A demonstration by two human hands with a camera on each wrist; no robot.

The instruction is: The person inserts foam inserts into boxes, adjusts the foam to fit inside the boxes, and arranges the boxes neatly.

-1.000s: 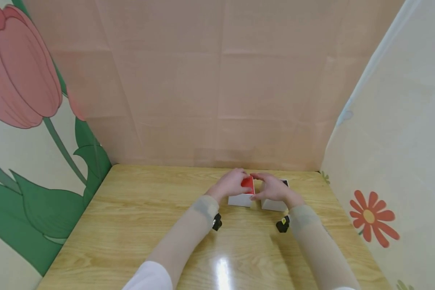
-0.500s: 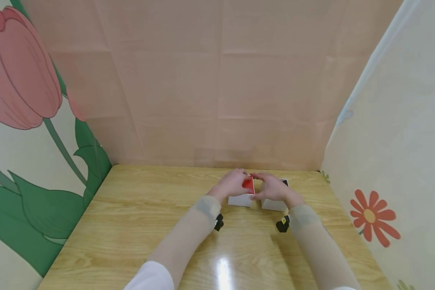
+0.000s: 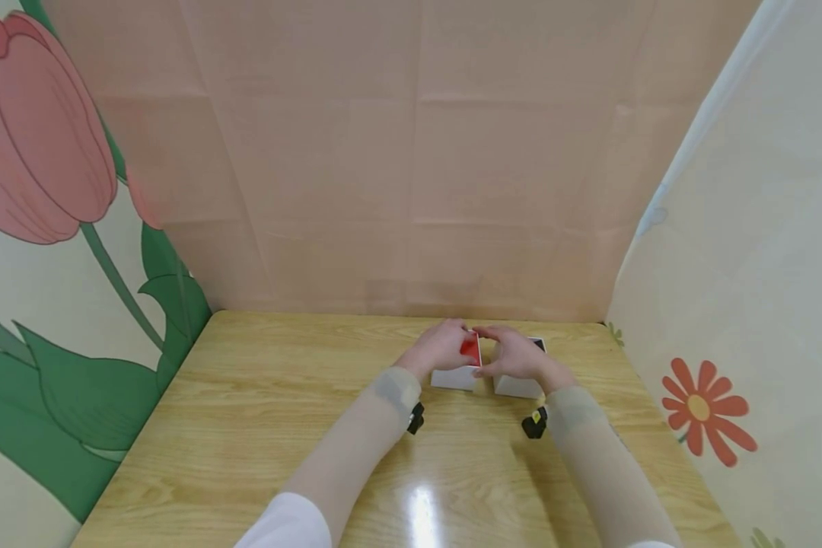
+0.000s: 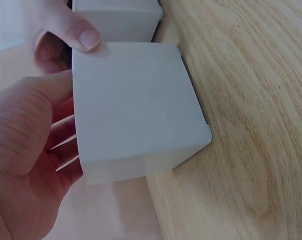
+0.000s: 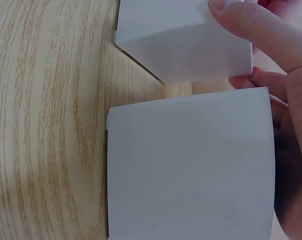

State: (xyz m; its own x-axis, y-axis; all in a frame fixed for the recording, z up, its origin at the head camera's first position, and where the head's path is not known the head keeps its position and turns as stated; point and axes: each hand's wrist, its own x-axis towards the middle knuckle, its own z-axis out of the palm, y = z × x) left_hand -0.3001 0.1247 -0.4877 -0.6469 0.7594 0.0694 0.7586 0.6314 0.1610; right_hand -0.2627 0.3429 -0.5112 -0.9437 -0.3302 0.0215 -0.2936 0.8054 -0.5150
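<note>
Two white boxes stand side by side near the table's far edge. The left white box has a red interior showing at its top. My left hand is over that opening; in the left wrist view its thumb and fingers pass behind the near wall, so the fingertips are hidden. With thumb and fingers spread, my right hand holds the same box by its right side, thumb on the near corner. The right white box, dark inside, sits just under this hand.
The wooden table carries both boxes, with a narrow gap between them. A plain pinkish cloth hangs behind. Printed sheets stand at the left and right. Small black devices are worn at both wrists.
My left hand and forearm have shifted slightly to the right over the red opening. The right hand and both boxes look unmoved.
</note>
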